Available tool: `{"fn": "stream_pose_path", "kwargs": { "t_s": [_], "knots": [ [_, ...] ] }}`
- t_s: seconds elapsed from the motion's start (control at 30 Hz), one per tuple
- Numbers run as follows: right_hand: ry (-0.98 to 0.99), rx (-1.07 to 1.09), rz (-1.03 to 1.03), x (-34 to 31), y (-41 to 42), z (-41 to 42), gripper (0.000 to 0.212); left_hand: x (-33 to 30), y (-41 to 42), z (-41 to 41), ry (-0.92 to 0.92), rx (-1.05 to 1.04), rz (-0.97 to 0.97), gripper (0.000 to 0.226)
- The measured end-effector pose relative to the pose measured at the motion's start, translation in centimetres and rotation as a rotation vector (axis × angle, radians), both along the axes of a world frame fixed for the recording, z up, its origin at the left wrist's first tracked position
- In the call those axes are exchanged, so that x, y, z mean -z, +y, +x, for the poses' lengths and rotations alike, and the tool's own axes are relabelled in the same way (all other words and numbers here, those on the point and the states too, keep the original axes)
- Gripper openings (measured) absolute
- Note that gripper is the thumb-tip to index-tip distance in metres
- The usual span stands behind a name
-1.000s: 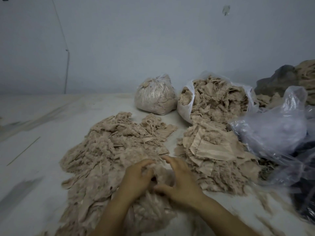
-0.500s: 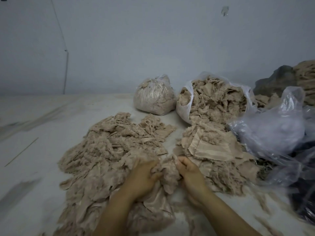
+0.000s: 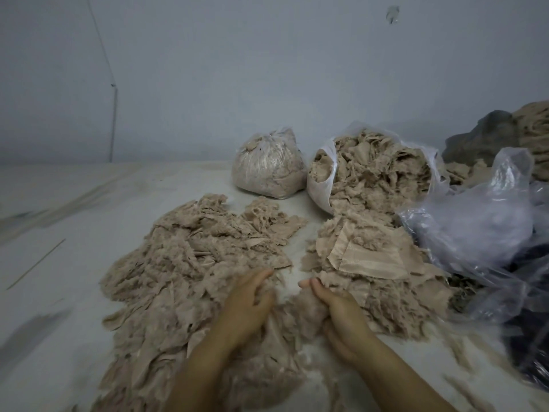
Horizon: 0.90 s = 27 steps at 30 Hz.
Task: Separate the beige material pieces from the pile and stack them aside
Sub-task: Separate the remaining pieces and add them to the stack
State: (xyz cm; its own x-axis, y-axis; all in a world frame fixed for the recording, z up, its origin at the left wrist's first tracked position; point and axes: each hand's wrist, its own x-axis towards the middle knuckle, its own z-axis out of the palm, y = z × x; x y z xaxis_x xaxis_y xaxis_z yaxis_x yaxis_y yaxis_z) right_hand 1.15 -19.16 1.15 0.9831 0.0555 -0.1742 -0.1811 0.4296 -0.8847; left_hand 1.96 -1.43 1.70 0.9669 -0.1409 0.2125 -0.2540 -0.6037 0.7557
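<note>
We see both forearms reaching in, left hand (image 3: 249, 301) and right hand (image 3: 335, 310) apart, each gripping beige tufts at the pile's (image 3: 184, 263) near right edge.

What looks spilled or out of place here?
The open bag lies tipped, and its beige scraps spill onto the right pile. Loose shreds are scattered on the table near the right hand. Nothing looks damaged.

Both forearms and hands (image 3: 297, 304) bare, no sleeves.
</note>
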Motion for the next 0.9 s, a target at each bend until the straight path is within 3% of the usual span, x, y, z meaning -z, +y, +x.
{"fn": "stream_pose_path", "kwargs": {
  "t_s": [0.1, 0.17, 0.23, 0.43, 0.67, 0.8, 0.9],
  "knots": [
    [0.035, -0.032, 0.143, -0.4, 0.6, -0.3, 0.031, 0.0, -3.1, -0.6, 0.167, 0.080, -0.306, 0.042],
    [0.035, 0.022, 0.087, -0.4, 0.6, -0.3, 0.033, 0.5, -3.7, -0.9, 0.198, 0.028, -0.444, 0.020],
    [0.037, 0.119, -0.042, -0.2, 0.1, -0.2, 0.030, 0.6, -3.3, -1.0, 0.184, -0.020, -0.527, 0.023],
    [0.070, 0.231, -0.071, 0.2, -1.0, -0.5, 0.013, 0.1, -1.9, -0.6, 0.060, -0.035, -0.384, 0.020],
    [0.050, 0.352, -0.020, -0.5, -1.3, -0.5, 0.015, 0.4, -0.1, -1.1, 0.014, 0.005, -0.355, 0.027],
    [0.037, 0.482, 0.054, -0.7, -1.2, 0.3, 0.016, 0.2, 0.4, -1.7, 0.152, 0.246, -0.154, 0.031],
    [-0.033, 0.537, -0.035, -1.5, -1.6, 1.0, 0.019, 0.3, 0.5, -1.9, 0.186, 0.239, -0.073, 0.026]
  ]
}}
